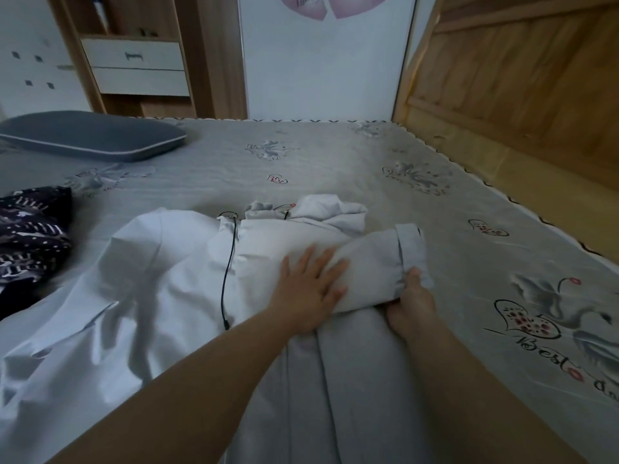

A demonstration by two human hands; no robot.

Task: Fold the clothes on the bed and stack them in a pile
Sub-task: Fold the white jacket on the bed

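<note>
The pale white cotton shirt (160,262) lies spread across the near left part of the grey printed bed sheet (335,162), its sleeve folded over toward the middle. The left hand (310,289) presses flat on that sleeve, fingers straight and spread. Just beside it, the right hand (410,303) pinches the sleeve's cuff, its grip closed on the cloth. A thin black cord (229,269) runs down the shirt. At the bed's left edge lies a dark patterned garment (30,236); farther off, near the far left corner, a grey-blue pillow (90,135).
</note>
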